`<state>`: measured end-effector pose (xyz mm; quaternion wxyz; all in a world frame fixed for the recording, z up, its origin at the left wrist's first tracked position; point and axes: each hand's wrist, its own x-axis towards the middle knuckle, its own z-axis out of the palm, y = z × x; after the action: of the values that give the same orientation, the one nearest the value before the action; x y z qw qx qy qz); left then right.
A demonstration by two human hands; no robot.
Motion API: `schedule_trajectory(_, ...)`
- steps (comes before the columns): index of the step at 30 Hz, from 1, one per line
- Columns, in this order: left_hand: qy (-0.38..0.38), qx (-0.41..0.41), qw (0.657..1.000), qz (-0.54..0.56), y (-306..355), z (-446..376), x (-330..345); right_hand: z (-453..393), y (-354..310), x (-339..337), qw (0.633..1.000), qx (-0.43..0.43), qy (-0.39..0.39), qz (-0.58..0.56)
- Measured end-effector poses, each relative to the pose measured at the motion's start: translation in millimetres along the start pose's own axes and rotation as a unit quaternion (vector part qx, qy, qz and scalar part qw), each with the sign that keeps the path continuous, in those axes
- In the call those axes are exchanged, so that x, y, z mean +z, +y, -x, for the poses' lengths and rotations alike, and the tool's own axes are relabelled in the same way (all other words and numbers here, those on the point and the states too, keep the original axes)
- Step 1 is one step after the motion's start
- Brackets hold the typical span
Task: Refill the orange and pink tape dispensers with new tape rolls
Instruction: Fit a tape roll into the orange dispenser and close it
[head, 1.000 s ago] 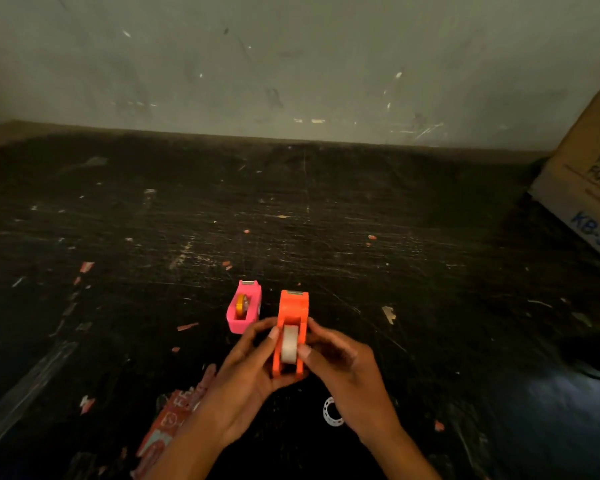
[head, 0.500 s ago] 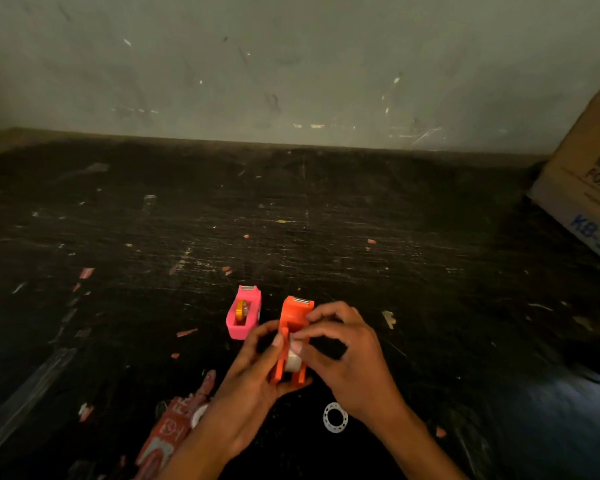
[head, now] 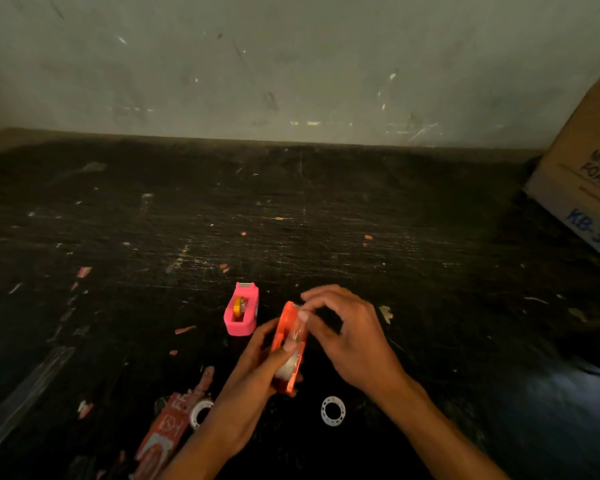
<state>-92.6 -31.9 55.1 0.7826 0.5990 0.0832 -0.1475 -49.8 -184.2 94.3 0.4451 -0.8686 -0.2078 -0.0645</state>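
Note:
The orange tape dispenser (head: pixel 283 332) is tilted, held from the left by my left hand (head: pixel 253 379), whose thumb presses the white tape roll (head: pixel 288 367) seated inside it. My right hand (head: pixel 347 330) pinches the strip of clear tape (head: pixel 297 327) near the dispenser's cutter end. The pink tape dispenser (head: pixel 241 310) stands on the black table to the left, untouched, with a yellow-orange core inside it.
An empty white tape core (head: pixel 333 411) lies on the black table (head: pixel 430 271) below my right hand. Another white ring (head: pixel 199 413) and red packaging (head: pixel 163 431) lie at lower left. A cardboard box (head: pixel 589 174) stands at the right; a wall runs behind.
The orange dispenser has tipped toward the right. My right hand rose from the roll to the cutter end, drawing tape along the top. The camera shifted slightly.

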Motion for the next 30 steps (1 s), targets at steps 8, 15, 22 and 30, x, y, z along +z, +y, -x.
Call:
schedule_trajectory(8,0.017,0.026,0.999,-0.039,-1.3,-0.5,-3.1,-19.0,-3.8,-10.5,0.994,0.055,-0.031,-0.086)
schedule_trajectory(15,0.009,0.071,0.994,-0.087,1.5,0.0,-6.4,-32.0,-2.9,-14.4,0.932,0.229,-0.139,-0.244)
schedule_trajectory(22,0.007,0.065,0.995,-0.074,-1.3,-5.7,-6.4,-35.4,6.5,-9.5,0.865,0.303,-0.15,-0.37)
schedule_trajectory(30,0.061,0.019,0.998,0.007,-21.3,-38.3,-3.0,-16.8,35.5,7.2,0.846,0.365,0.062,-0.383)
